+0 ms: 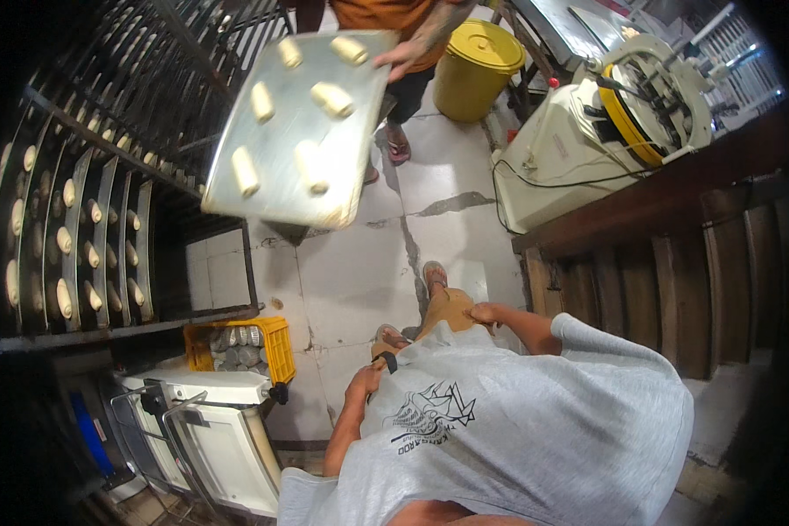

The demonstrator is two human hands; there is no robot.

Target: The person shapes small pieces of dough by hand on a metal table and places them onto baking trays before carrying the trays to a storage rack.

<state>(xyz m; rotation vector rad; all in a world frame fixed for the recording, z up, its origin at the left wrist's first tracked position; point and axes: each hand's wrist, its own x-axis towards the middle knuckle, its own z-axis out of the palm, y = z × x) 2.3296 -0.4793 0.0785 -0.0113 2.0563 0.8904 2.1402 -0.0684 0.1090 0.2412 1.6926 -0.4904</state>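
My left hand (365, 380) is down at my left side, fingers closed, beside a small dark strap-like thing (385, 359). What it grips is too small to make out. By my right thigh, my right hand (480, 314) rests against my tan shorts (451, 312) with its fingers curled; anything inside them is hidden. In front of me a co-worker's hand (401, 58) grips the edge of a metal baking tray (280, 188). Several pale dough rolls (332, 99) lie spaced out on that tray. It is tilted and apart from my hands.
At left stands a rack (105, 329) of trays with more dough rolls. Below it are a yellow crate (278, 337) and a white machine (237, 451). A yellow lidded bin (473, 83) stands ahead; a cream-coloured machine (557, 153) is at right. The tiled floor (351, 302) has cracks.
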